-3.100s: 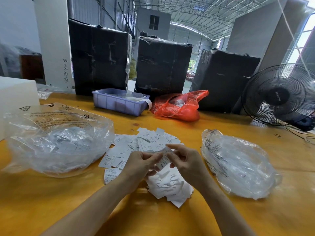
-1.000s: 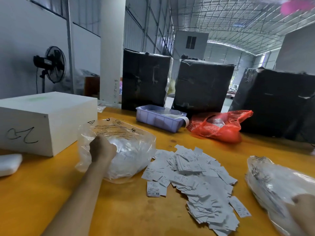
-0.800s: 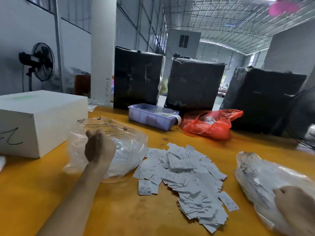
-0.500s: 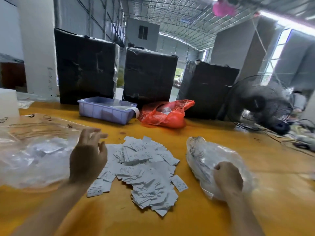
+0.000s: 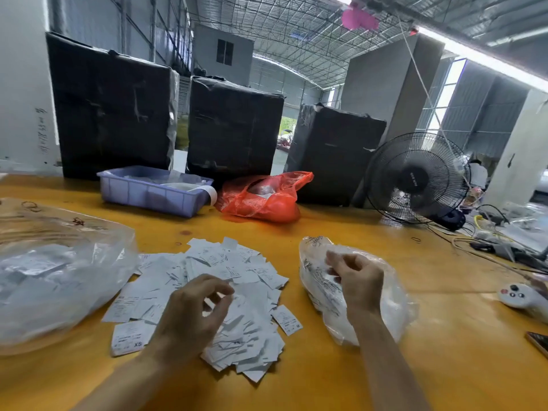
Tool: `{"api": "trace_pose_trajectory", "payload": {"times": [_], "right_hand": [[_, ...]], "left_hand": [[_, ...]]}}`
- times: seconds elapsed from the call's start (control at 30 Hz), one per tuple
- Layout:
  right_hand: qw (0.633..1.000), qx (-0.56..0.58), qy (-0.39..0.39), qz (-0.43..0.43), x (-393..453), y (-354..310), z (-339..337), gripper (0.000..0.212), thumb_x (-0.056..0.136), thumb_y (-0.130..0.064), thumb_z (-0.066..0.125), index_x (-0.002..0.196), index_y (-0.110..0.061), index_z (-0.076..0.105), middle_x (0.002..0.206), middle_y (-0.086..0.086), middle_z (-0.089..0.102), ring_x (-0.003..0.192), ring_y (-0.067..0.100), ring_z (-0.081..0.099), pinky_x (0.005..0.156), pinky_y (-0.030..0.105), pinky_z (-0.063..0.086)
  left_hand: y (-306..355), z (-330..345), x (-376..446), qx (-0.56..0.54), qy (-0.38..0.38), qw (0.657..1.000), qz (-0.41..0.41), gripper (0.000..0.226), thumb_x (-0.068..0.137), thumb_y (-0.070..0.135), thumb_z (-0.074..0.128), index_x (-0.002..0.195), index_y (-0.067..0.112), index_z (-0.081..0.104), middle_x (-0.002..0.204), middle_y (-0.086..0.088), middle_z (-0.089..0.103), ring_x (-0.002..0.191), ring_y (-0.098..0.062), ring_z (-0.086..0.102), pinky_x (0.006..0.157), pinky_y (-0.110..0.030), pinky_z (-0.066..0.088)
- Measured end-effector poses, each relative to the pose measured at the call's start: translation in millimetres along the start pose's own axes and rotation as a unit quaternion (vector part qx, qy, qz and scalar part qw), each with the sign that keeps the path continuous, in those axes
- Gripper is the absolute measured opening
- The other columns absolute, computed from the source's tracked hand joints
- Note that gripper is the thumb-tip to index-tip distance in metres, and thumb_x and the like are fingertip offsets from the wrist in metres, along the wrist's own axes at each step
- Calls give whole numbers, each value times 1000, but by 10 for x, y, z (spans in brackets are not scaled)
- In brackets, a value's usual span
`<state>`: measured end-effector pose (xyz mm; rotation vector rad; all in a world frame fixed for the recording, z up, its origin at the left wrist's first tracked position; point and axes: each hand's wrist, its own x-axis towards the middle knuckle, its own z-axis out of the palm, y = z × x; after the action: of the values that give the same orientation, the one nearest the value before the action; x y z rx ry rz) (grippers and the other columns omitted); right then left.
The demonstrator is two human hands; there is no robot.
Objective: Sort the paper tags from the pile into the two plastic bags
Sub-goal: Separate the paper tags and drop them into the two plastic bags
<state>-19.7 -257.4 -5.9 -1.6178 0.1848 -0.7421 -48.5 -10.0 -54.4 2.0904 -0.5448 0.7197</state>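
A pile of white paper tags lies on the yellow table in front of me. A large clear plastic bag holding tags sits at the left. A smaller clear plastic bag with tags lies at the right. My left hand hovers over the near part of the pile, fingers loosely curled, holding nothing. My right hand is above the right bag, fingers loosely bent and empty.
Along the back stand a lavender plastic bin, a red plastic bag, three black wrapped bales and a black fan. Cables, a white remote and a phone lie at the right.
My left hand left the left bag and came over the pile. My right hand lifted off the right bag and opened. The view swung to the right.
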Motion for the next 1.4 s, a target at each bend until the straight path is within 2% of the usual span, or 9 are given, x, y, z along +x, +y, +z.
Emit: {"api": "trace_pose_trajectory", "payload": {"times": [0.17, 0.3, 0.47, 0.53, 0.7, 0.9, 1.1, 1.27, 1.4], "right_hand": [[928, 93, -339, 122, -514, -190, 462, 13, 76, -14, 74, 79, -3, 70, 75, 10, 72, 65, 17, 66, 59, 21, 51], [912, 34, -400, 89, -804, -136, 664, 19, 73, -23, 78, 72, -7, 67, 64, 5, 65, 63, 14, 62, 58, 20, 47], [933, 53, -346, 87, -775, -86, 684, 27, 90, -26, 62, 77, -3, 67, 67, 6, 68, 58, 16, 60, 56, 24, 48], [953, -73, -294, -28, -710, -8, 680, 22, 90, -24, 62, 83, -4, 68, 75, 5, 70, 65, 16, 62, 61, 25, 51], [819, -369, -381, -216, -769, 203, 757, 45, 85, -45, 64, 121, -17, 62, 122, -3, 61, 116, 13, 47, 97, 24, 38], [789, -405, -376, -267, -789, 150, 801, 28, 93, -32, 53, 95, -10, 71, 104, 1, 64, 98, 16, 54, 87, 34, 45], [803, -325, -467, -180, -639, 45, 605, 18, 87, -27, 65, 89, -10, 74, 97, -1, 69, 88, 10, 62, 83, 31, 51], [886, -337, -265, -177, -399, 159, 514, 29, 94, -23, 56, 119, -11, 64, 121, 3, 64, 107, 12, 58, 94, 23, 45], [849, -437, -285, -80, -195, 328, 591, 42, 100, -27, 43, 137, -8, 44, 141, 9, 47, 130, 24, 40, 106, 33, 32]], "left_hand": [[73, -57, 60, -292, -96, 921, -240, 81, 46, 86, 60, 108, 33, 59, 100, 14, 70, 91, 1, 65, 68, -16, 51], [50, -142, 78, -299, -119, 914, -249, 58, 60, 55, 79, 107, 23, 66, 100, 0, 72, 92, -11, 69, 73, -21, 55], [-32, -203, 112, -295, -34, 917, -265, 29, 55, 26, 80, 76, 7, 73, 68, -5, 71, 60, -9, 63, 56, -16, 50], [-93, -217, 134, -297, 15, 909, -291, 29, 53, 26, 80, 71, 6, 70, 58, 0, 65, 52, -6, 57, 50, -18, 47], [-208, -239, 130, -298, 71, 891, -334, 28, 57, 24, 81, 66, 5, 62, 47, 6, 56, 43, -4, 49, 49, -21, 41], [-257, -204, 129, -272, 122, 893, -338, 16, 72, 7, 78, 73, 3, 62, 57, -2, 57, 48, -10, 51, 47, -20, 42], [-309, -223, 111, -144, 102, 932, -317, 21, 81, 23, 73, 76, 4, 66, 85, -9, 67, 82, -21, 60, 73, -31, 47], [-389, -189, 51, 87, -35, 962, -257, 20, 91, 25, 59, 73, 15, 58, 88, 5, 61, 90, -8, 53, 73, -27, 41], [-352, -167, 46, 158, -42, 960, -226, 16, 94, 30, 52, 82, 19, 55, 83, 0, 64, 78, -16, 58, 68, -31, 48]]}}
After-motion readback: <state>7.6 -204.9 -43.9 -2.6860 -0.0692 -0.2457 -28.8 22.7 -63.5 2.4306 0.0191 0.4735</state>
